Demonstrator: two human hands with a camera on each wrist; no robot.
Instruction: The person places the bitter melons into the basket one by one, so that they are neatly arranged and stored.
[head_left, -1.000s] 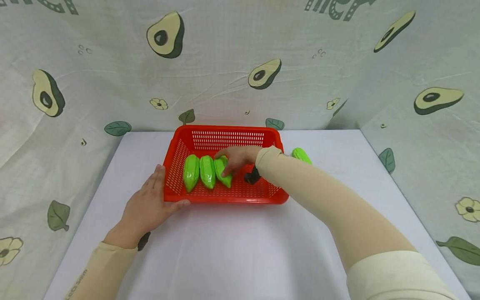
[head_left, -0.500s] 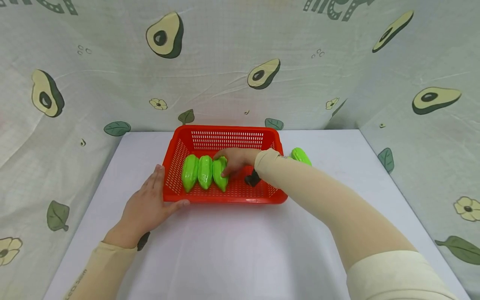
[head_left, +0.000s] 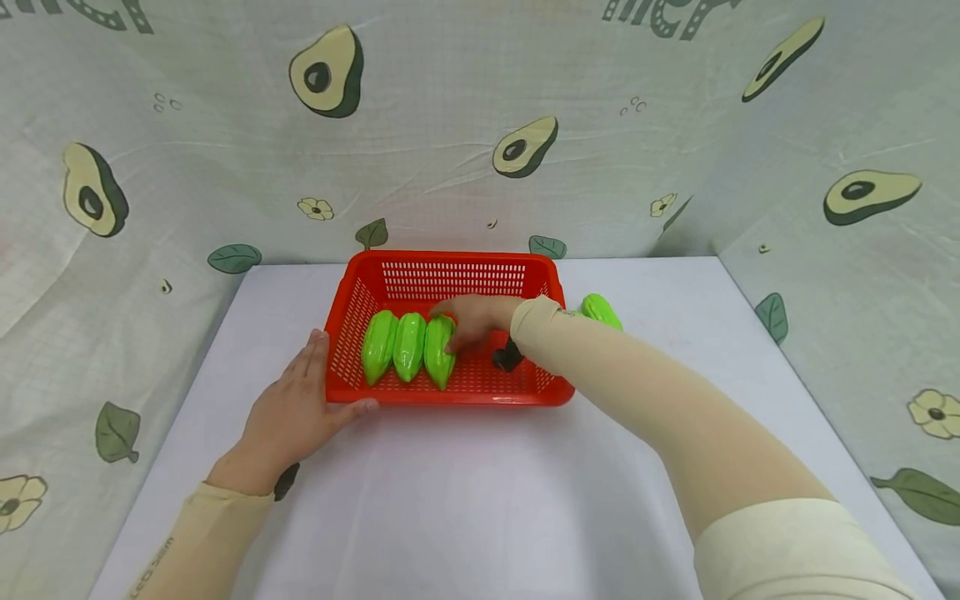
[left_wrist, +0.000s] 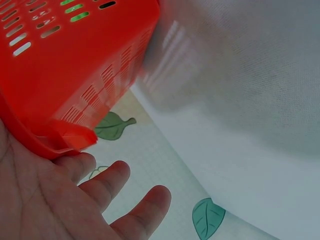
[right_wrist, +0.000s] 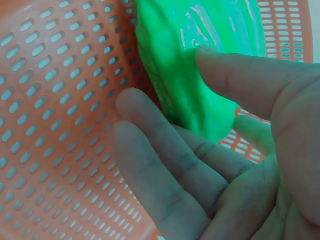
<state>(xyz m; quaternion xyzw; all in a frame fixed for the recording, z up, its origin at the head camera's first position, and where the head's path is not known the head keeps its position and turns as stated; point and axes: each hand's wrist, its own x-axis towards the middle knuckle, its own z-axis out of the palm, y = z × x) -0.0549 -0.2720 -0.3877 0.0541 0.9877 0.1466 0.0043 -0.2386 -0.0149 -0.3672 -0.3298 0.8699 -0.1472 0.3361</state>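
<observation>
Three glossy green ridged fruits like bitter melons lie side by side in a red plastic basket [head_left: 450,398]: the left bitter melon [head_left: 380,348], the middle bitter melon [head_left: 409,348] and the right bitter melon [head_left: 438,354]. My right hand [head_left: 474,321] reaches inside and holds the right one near its far end. In the right wrist view, the thumb rests on this bitter melon [right_wrist: 175,65], with the other fingers around its end and beside it. My left hand [head_left: 296,412] lies against the basket's front left corner, fingers extended and thumb along the front; the rim [left_wrist: 47,150] touches its palm and fingers.
Another green bitter melon [head_left: 602,311] lies on the white table [head_left: 465,500], right of the basket and partly behind my right forearm. Avocado-printed cloth [head_left: 427,100] hangs at the back and sides. A black strap piece [head_left: 508,357] shows under my right wrist.
Under my right hand, the right bitter melon has turned from slanting to nearly parallel with the others and shifted slightly left and nearer. The other two shifted slightly left. My left hand stays put.
</observation>
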